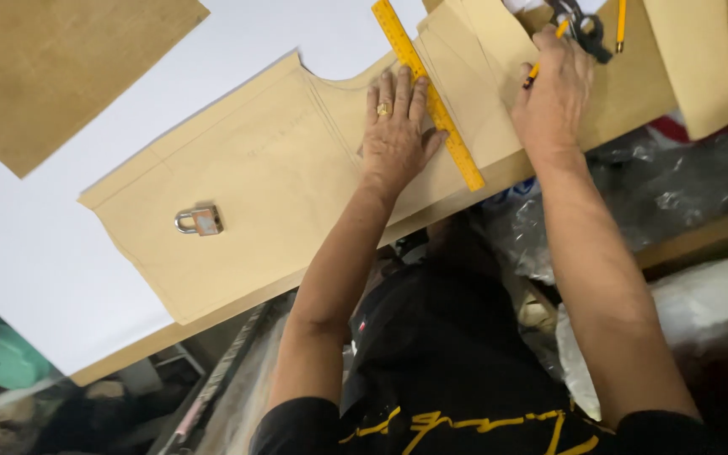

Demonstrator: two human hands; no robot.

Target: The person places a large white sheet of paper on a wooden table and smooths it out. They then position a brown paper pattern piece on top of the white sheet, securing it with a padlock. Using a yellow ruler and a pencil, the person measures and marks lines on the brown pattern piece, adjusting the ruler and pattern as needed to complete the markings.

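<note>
Black shirt sleeves and both my forearms sit nearest, reaching up over the table edge [238, 313]. Item, far left: a teal object [8, 358] below the table, kind not clear. Item: a large white sheet [35, 244] covering the tabletop, with a brown board [44, 67] lying on its upper left corner. Item: a tan paper pattern piece [271, 177] spread across the white sheet, its upper edge cut in a curved notch; a small metal padlock [200, 221] rests on its left part as a weight, well apart from my hands. Item: my left hand [395, 135], fingers spread wide and flat, a ring on one finger, pressing on the pattern and touching the yellow ruler [428, 93], which lies slanted across the paper just beside my fingertips. Item: my right hand [552, 94], closed around a yellow pencil [543, 59] whose tip meets a second tan pattern piece [482, 42] to the right of the ruler. Item: dark scissors [581, 25] and another yellow pencil [621, 21] lie just beyond that hand. Item, far right: more tan pieces [701, 59] at the table's end, and crumpled clear plastic bags [684, 194] below the edge; their contents cannot be told.
</note>
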